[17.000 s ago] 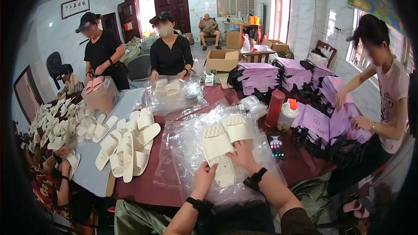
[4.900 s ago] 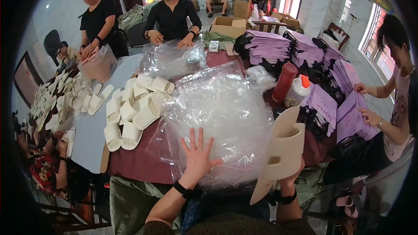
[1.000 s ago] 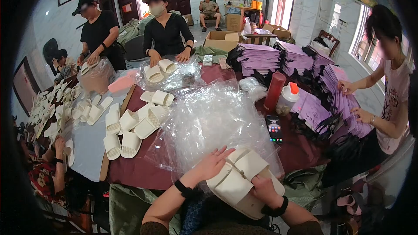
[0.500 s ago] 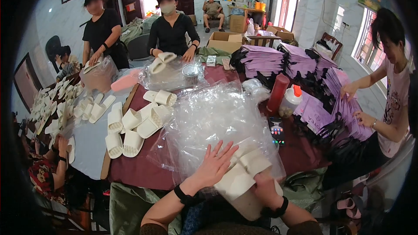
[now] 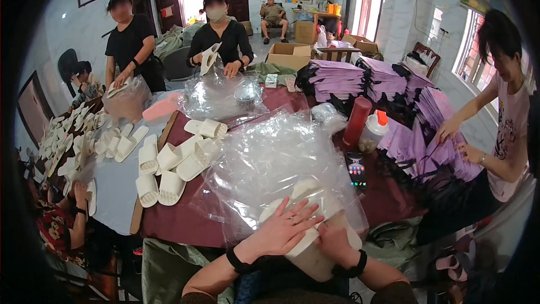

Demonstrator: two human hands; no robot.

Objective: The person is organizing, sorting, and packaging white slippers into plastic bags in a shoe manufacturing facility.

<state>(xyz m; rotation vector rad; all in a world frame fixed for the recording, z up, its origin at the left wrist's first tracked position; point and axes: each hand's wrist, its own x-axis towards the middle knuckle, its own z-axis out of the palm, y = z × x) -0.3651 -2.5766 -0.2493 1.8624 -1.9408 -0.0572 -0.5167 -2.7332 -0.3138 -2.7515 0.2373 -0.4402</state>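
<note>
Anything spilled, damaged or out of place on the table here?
Nothing stands out. The left hand and right hand press a pair of cream slippers into a clear plastic bag at the table's near edge. Loose slippers lie jumbled to the left, but nothing looks spilled or damaged.

Slippers [image 5: 306,236]: cream-white, plain. Loose slippers on the table [image 5: 169,166]: the same cream-white, soles marked with a fine dotted texture. Plastic bags [image 5: 281,157]: clear, colourless, with white glare. Table [image 5: 180,225]: dark maroon cover; the left section [image 5: 115,191] is pale grey-blue. Wristbands on both hands [image 5: 239,262]: black. Stacked flat packs [image 5: 343,79]: purple with black edging. Tall bottle [image 5: 358,121]: red. Short bottle [image 5: 374,132]: clear with an orange-red cap. Device on the table [image 5: 356,170]: black with coloured keys. Cardboard boxes [image 5: 289,55]: tan. Tops of two people opposite [image 5: 225,39]: black. Top of the person at right [image 5: 509,126]: pale pink with a dark print.
</note>
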